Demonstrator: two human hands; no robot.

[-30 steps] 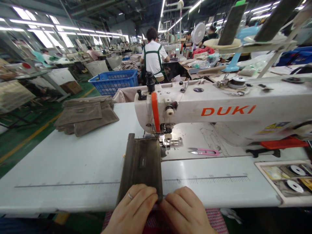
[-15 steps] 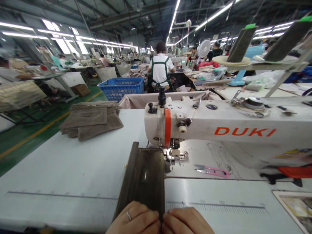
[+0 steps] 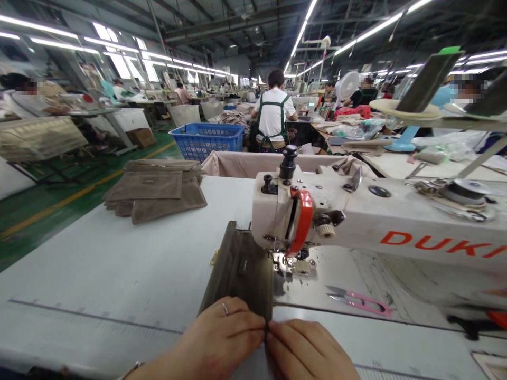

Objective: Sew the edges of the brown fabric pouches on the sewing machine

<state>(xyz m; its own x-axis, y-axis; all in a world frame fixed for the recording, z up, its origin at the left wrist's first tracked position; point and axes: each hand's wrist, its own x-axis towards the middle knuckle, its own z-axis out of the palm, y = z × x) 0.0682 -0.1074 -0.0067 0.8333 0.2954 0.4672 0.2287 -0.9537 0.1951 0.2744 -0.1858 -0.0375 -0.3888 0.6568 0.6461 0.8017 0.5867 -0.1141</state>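
Note:
A dark olive-brown fabric panel [image 3: 247, 282] with a small label lies on the machine table, its right edge at the presser foot [image 3: 295, 264] of a white sewing machine [image 3: 350, 216]. My left hand [image 3: 222, 332], wearing a ring, rests over the near end of the panel, fingertips pinching its right edge. Beside it my right hand [image 3: 309, 345] pinches the same edge, the two sets of fingertips almost touching. The near end of the panel is mostly hidden under my hands. Pink-handled thread snips [image 3: 364, 303] lie to the right of the presser foot.
A stack of similar brown fabric pieces [image 3: 154, 190] sits at the table's far left. Beyond the table are a pink cloth-lined bin [image 3: 245, 163], a blue basket [image 3: 209, 140] and a co-worker's back [image 3: 273, 113]. Thread cones [image 3: 430, 82] stand at the right.
My view has turned so the machine sits farther right. The fabric panel and both hands have moved forward, the panel's far end now partly behind the machine head. Both hands keep pinching the edge.

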